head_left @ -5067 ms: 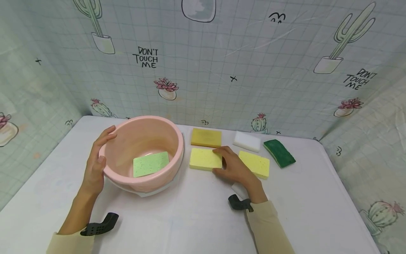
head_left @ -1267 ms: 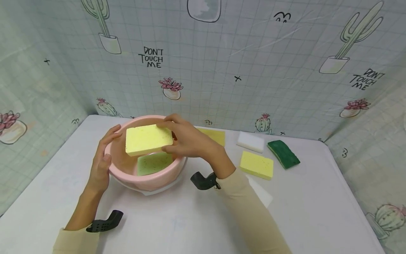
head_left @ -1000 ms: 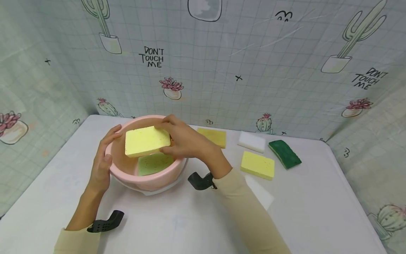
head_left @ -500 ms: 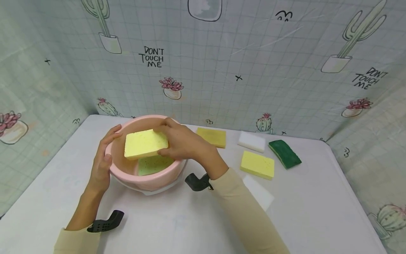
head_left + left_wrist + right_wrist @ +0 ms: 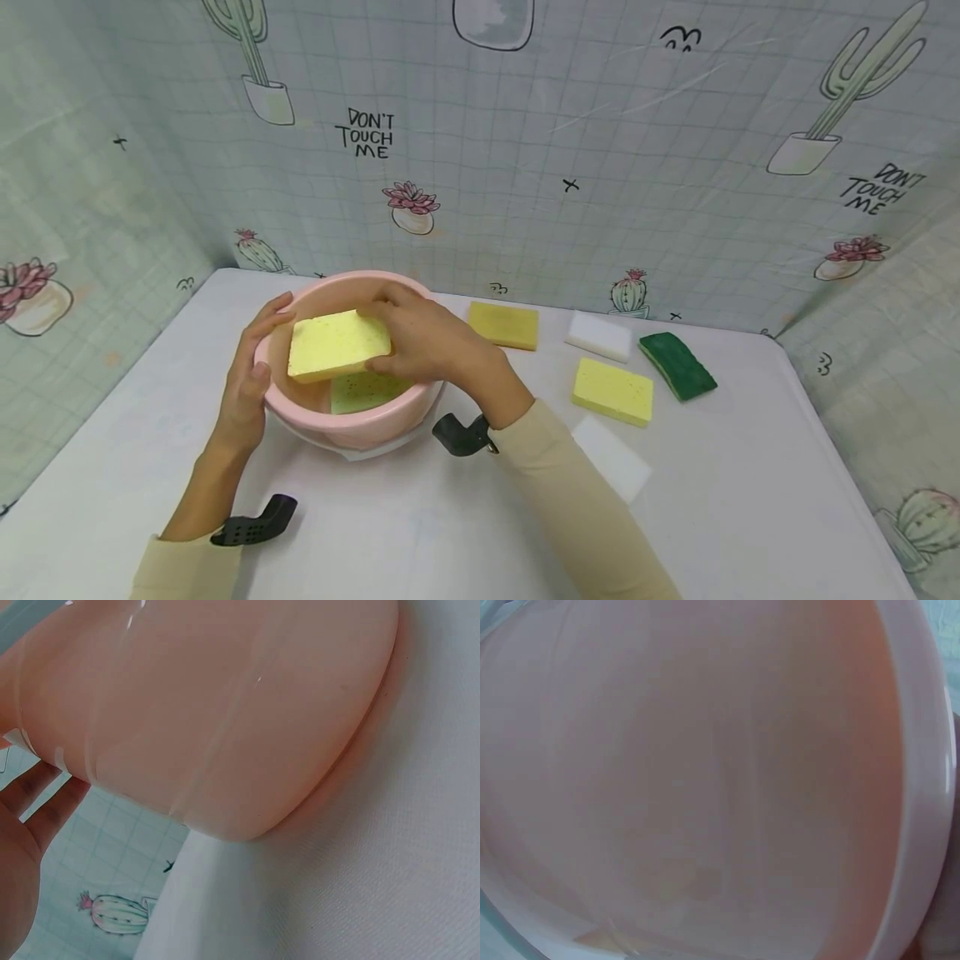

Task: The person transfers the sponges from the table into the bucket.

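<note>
Over the pink basin (image 5: 360, 425), my right hand (image 5: 431, 337) pinches a pale yellow sponge (image 5: 337, 346) between thumb and fingers. The sponge is slightly tilted and overlaps the light green sponge (image 5: 363, 392) lying inside the basin. At the basin's left side, my left hand (image 5: 251, 367) holds the rim, fingertips over its far part and thumb nearer me. The left wrist view shows that hand (image 5: 30, 825) with fingers against the basin wall (image 5: 225, 712). Basin wall and rim (image 5: 922, 780) fill the right wrist view, where the yellow sponge is out of sight.
Right of the basin lie a darker yellow sponge (image 5: 504, 325), a white sponge (image 5: 598, 335), another yellow sponge (image 5: 612, 392), a dark green scouring pad (image 5: 677, 365) and a flat white piece (image 5: 613, 458) partly under the right forearm. A printed cloth (image 5: 480, 167) stands behind the white table (image 5: 750, 467).
My right hand has taken the pale yellow sponge from the table, carried it left over the basin and lowered it slightly further in. The left hand stays at the rim.
</note>
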A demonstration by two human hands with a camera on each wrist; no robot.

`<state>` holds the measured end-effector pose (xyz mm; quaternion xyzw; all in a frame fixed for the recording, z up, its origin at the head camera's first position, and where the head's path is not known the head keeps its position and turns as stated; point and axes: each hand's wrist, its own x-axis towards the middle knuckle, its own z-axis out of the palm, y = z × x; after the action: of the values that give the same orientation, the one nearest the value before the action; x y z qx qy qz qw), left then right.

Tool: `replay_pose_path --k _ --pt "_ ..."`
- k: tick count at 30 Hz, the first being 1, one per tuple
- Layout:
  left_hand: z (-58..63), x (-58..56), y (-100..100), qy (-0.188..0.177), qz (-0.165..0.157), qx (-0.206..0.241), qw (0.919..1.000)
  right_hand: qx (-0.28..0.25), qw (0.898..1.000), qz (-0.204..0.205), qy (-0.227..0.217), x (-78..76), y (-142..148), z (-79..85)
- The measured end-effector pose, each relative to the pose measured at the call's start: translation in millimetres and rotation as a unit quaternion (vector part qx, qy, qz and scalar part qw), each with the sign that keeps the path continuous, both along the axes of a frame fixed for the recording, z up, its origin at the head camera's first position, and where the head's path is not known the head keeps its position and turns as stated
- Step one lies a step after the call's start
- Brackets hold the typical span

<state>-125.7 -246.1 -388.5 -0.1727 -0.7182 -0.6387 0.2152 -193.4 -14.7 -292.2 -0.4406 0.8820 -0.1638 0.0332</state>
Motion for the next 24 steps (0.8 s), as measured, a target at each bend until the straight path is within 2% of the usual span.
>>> replay_pose_path --k 18,24 --pt "-0.3 -0.6 -0.2 -0.003 0.007 -0.006 1.0000 0.009 0.999 0.021 0.022 0.9 -2.8 0.1" --pt "-0.1 -0.6 -0.1 -0.002 -0.001 0.004 1.0000 0.016 0.999 0.021 0.020 0.2 -2.8 1.1"
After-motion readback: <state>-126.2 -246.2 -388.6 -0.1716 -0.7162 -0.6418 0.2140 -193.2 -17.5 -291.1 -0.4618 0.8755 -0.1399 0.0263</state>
